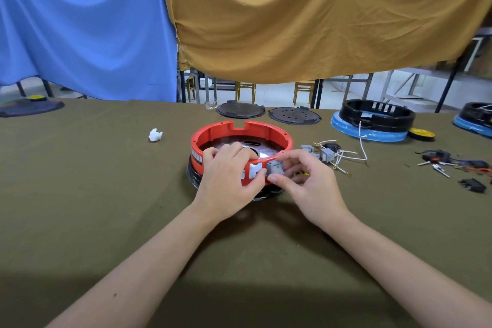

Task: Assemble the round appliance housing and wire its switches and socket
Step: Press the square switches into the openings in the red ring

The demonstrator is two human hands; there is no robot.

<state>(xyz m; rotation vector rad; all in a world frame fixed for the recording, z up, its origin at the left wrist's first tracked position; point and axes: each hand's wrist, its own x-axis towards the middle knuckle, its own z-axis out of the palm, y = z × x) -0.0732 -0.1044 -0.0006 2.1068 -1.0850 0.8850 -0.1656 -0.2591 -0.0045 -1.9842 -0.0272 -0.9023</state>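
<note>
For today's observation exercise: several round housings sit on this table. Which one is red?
The red housing at the centre, which both hands touch. The other two, at the far right, are black rings on blue bases.

— What sits at the centre of the table?
— The round housing, with the left hand on its near rim and the right hand just right of it, holding a switch against the wall.
— And to the right?
— Loose switches and wires; behind them two flat discs, possibly lids.
</note>
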